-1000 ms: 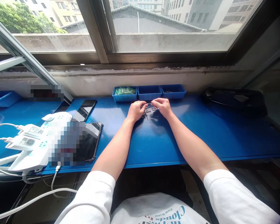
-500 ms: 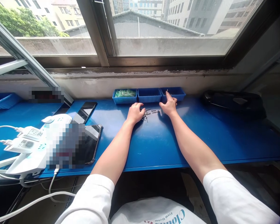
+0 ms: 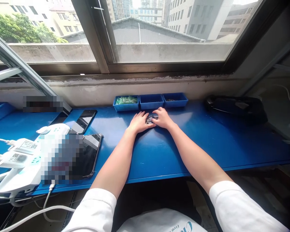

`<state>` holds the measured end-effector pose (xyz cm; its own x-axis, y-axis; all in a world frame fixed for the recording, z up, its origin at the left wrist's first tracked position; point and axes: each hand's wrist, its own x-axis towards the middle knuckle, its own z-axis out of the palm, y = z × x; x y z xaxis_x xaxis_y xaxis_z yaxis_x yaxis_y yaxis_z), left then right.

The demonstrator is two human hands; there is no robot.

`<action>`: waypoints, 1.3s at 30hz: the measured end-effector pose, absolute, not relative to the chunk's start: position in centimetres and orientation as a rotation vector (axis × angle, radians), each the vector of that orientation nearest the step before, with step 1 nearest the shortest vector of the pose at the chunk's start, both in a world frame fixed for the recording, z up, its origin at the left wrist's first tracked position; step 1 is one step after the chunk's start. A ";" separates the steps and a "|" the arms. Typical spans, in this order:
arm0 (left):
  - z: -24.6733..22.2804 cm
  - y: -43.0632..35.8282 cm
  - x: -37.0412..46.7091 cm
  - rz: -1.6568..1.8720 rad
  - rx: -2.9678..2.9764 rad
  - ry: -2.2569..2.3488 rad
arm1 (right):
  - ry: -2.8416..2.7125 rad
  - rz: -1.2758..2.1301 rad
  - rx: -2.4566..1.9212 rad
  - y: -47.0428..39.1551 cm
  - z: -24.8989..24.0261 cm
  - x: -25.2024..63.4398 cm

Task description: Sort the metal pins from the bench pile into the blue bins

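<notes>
A small pile of dark metal screws [image 3: 148, 120] lies on the blue tabletop between my hands. My left hand [image 3: 139, 122] rests at the pile's left side, its fingers stretched forward and its thumb along the near edge of the screws. From the right, my right hand [image 3: 163, 118] touches the pile, fingers bent and thumb apart from them. Neither hand has a screw visibly gripped. Just beyond stand three joined blue bins: the left bin [image 3: 126, 108] holds green packets, the middle bin [image 3: 151, 105] has a few small bits at most, and the right bin [image 3: 176, 103] contains small metal pieces.
To the left are a white power strip [image 3: 14, 180] with plugs and cables, and two dark phones, one farther phone [image 3: 85, 120] and one nearer phone [image 3: 94, 154]. A black case [image 3: 236, 108] sits at right. The window wall [image 3: 203, 85] bounds the table's back.
My right hand has come back from the right bin to the screws on the table. My left hand has spread its fingers beside the pile. The camera view has shifted slightly.
</notes>
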<state>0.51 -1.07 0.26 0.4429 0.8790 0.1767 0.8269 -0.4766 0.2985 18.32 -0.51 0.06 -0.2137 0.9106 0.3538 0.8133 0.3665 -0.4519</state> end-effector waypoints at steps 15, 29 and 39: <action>0.9 -1.4 0.7 0.476 2.474 1.349 | -2.167 0.324 -1.562 -1.0 0.7 17.8; 0.7 -1.5 0.6 0.606 2.502 1.346 | -2.162 0.302 -1.524 -1.0 0.5 17.9; 0.7 -1.2 0.4 0.609 2.486 1.320 | -2.146 0.331 -1.457 -0.8 0.1 18.2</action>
